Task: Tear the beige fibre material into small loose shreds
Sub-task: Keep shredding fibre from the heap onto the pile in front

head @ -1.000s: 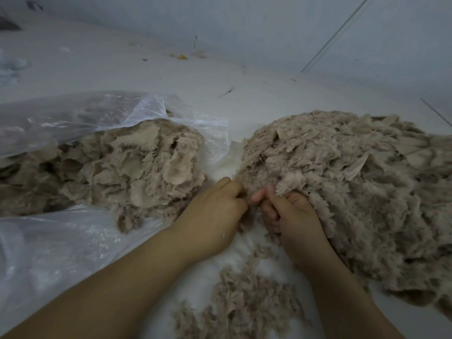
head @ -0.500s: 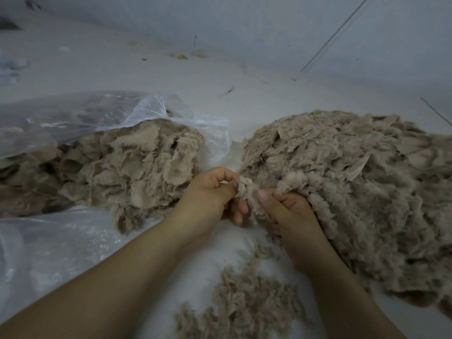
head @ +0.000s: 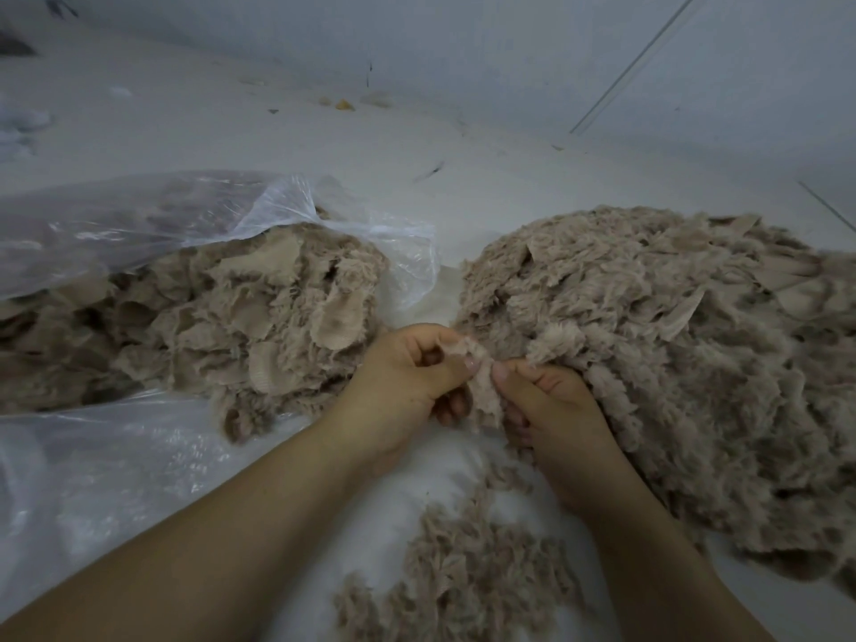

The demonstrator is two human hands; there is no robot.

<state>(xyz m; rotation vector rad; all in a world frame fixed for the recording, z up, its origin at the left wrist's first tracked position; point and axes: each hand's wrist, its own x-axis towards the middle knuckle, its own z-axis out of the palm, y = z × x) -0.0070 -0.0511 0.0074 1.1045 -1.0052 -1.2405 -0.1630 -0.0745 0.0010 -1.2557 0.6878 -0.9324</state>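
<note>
Both hands pinch one beige fibre scrap [head: 481,386] between them: left hand [head: 407,386] beside the plastic bag [head: 139,224], right hand [head: 556,410] against the shredded fibre heap [head: 671,363].

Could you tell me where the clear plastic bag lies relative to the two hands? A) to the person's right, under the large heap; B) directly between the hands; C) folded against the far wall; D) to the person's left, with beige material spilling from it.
D: the clear plastic bag lies left of the left hand and the right hand, with beige material spilling out of its open mouth.
</note>
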